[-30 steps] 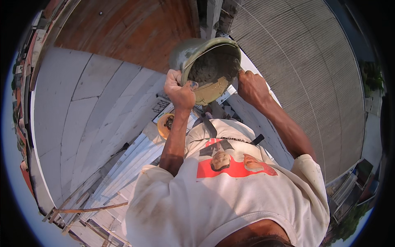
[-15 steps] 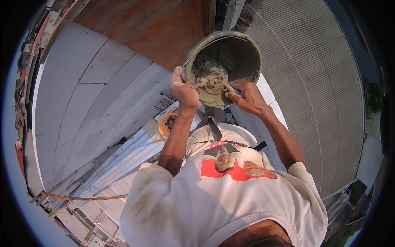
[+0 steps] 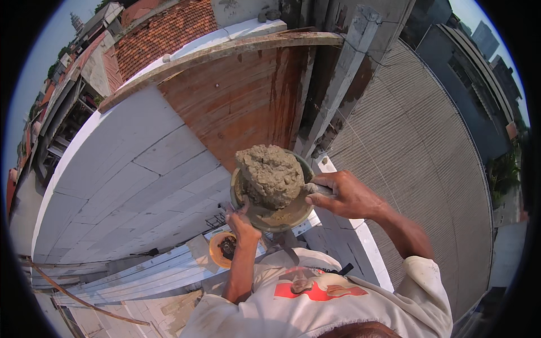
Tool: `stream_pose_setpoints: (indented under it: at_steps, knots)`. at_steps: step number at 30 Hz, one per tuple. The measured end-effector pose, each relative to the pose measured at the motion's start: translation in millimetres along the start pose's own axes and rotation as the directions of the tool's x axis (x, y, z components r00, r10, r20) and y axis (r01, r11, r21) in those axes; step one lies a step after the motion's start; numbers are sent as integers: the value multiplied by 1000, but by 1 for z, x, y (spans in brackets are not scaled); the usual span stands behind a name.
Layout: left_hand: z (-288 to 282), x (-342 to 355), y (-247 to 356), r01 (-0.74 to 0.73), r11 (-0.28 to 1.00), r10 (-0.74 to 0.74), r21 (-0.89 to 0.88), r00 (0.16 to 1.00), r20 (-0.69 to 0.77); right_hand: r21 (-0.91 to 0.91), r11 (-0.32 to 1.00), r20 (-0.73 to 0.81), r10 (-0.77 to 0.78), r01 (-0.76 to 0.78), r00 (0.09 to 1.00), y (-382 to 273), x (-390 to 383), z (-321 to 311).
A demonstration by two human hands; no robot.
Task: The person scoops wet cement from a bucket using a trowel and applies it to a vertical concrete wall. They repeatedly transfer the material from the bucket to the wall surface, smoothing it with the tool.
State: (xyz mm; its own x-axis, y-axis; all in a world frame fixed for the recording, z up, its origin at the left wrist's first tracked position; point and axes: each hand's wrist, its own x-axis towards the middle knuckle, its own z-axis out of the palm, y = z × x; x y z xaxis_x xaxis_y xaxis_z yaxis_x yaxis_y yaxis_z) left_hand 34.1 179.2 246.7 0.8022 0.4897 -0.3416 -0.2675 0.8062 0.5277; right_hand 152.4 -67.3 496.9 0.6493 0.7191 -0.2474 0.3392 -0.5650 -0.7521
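A greenish bucket is held up in front of my chest. A large, rough lump of wet grey mortar rises over its rim and hides most of the inside. My left hand grips the near left rim, thumb over the edge. At the right side of the rim, my right hand is closed, thumb and fingers pinched on a greyish, mortar-coated tool handle. The rest of that tool is hidden by the mortar.
White block walls run on the left, with a brown formwork panel ahead. A grey post stands beyond the bucket. Corrugated roofing spreads right. Below my left forearm sits an orange bucket.
My view has lifted toward the wall top and post. The mortar lump now stands above the bucket rim, where before it lay inside. My right hand has drawn up to the rim's right side.
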Motion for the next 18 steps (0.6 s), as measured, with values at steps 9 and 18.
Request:
stream_pose_setpoints:
  at_steps: [9,18]
  knots:
    - [17,-21,6,44,949,66,312,939,-336,671,706,-59,-254,227,965,-90,90,-153]
    - [-12,-21,-2,55,919,84,391,940,-330,745,357,-389,-455,564,801,-69,105,-196]
